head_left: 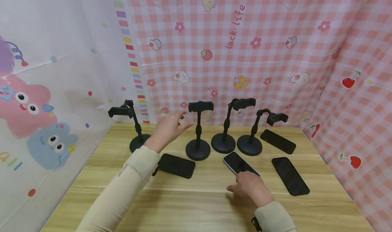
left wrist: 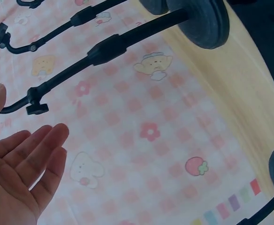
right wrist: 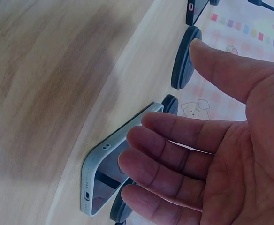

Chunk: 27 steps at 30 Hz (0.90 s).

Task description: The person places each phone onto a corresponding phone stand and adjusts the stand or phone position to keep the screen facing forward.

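Note:
My left hand (head_left: 167, 130) is raised beside a black phone stand (head_left: 198, 130), its fingers spread and apart from the stand's clamp. In the left wrist view the palm of the left hand (left wrist: 26, 168) shows, with nothing in it. Low over the table, my right hand (head_left: 251, 187) is at the near end of a smartphone (head_left: 239, 162) with a pale case, which lies screen up. The right wrist view shows the right hand's loosely extended fingers (right wrist: 170, 168) in front of the phone's screen; whether they touch it I cannot tell. The thumb is held well away from them.
Another phone stand (head_left: 138, 128) is at the left; two more, a middle one (head_left: 226, 126) and a right one (head_left: 253, 133), stand to the right. Black phones lie left (head_left: 177, 165), back right (head_left: 278, 141) and front right (head_left: 290, 176). Patterned cloth (head_left: 245, 62) hangs behind the wooden table (head_left: 183, 204).

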{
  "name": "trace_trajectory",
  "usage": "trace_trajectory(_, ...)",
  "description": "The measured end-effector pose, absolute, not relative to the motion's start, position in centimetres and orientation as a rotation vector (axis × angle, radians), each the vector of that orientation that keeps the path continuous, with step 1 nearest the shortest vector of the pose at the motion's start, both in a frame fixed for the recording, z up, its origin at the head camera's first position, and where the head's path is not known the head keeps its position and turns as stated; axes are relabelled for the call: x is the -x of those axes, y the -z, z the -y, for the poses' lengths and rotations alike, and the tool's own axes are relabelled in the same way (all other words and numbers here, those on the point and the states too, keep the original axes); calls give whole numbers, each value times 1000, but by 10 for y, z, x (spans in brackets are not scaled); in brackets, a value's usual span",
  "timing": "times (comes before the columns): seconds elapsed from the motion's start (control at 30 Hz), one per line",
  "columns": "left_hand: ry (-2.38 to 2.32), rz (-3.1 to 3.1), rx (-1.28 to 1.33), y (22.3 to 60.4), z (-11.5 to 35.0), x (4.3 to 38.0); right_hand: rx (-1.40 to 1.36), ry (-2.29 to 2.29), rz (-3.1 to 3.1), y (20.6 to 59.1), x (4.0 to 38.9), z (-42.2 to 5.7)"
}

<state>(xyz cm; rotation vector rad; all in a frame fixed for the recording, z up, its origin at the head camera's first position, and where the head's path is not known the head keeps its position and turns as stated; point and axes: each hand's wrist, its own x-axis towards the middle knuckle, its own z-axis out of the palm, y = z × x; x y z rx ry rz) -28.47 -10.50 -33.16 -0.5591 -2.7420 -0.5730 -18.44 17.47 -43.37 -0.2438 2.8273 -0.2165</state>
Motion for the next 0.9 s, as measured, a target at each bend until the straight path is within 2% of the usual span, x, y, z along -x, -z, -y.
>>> trace_trajectory(0.53, 525, 2490, 700, 302, 94, 281, 245, 194, -2836, 432, 187, -180)
trace_trajectory(0.9, 390, 2342, 813, 299, 88, 282, 245, 197, -2843, 432, 188, -181)
